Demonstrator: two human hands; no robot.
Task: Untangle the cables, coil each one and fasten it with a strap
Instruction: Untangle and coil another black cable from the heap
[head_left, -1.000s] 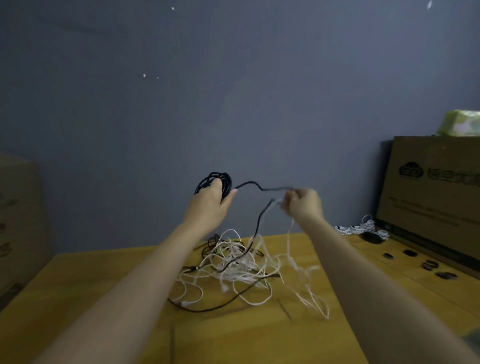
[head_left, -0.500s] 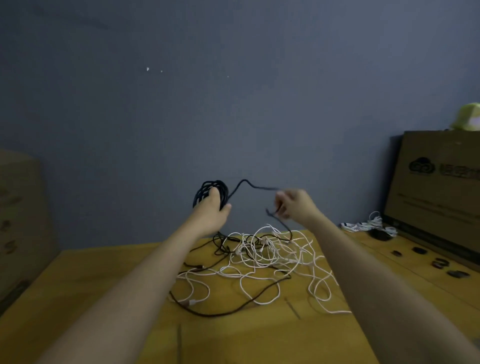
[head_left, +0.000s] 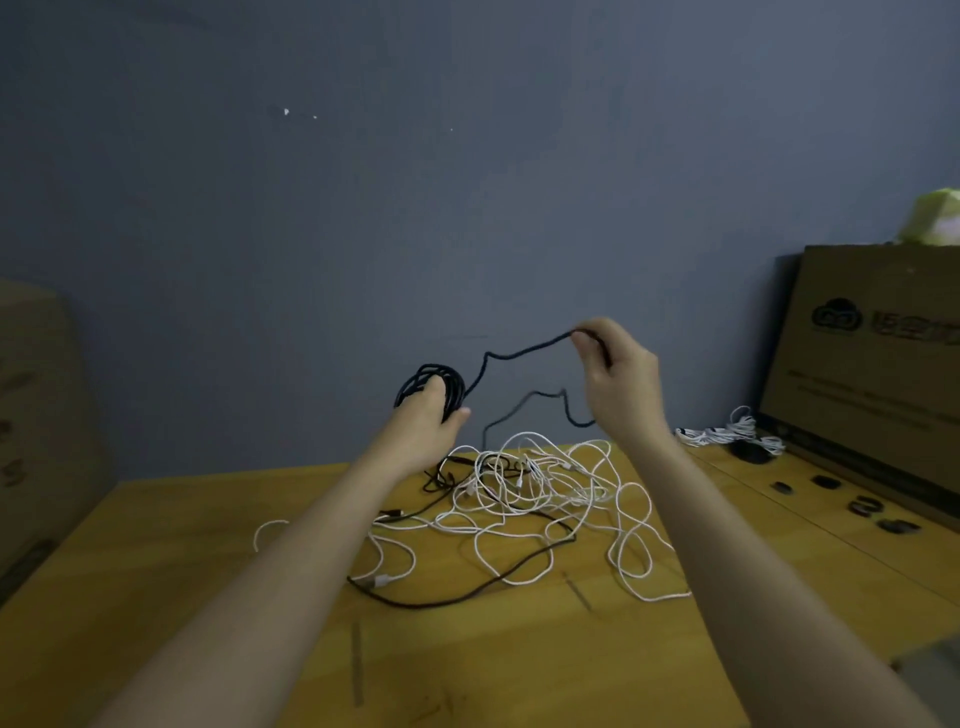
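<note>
My left hand (head_left: 428, 415) is raised above the table and grips a coil of black cable (head_left: 436, 382). From the coil the black cable's free length (head_left: 524, 351) runs up and right to my right hand (head_left: 618, 382), which pinches it at head height, then it drops in a loop below that hand toward the table. Under both hands lies a tangle of white cables (head_left: 540, 488) with another black cable (head_left: 467, 597) threaded through it on the wooden table (head_left: 208, 597).
A bundled white cable (head_left: 727, 431) lies at the back right beside a large cardboard box (head_left: 872, 374) with a green packet (head_left: 935, 218) on top. Several small dark straps (head_left: 862, 509) lie near the box. Another cardboard box (head_left: 36, 415) stands at the left.
My right hand has risen and moved right, drawing the black cable's free length out and up from the coil. The left hand holds the coil in about the same place.
</note>
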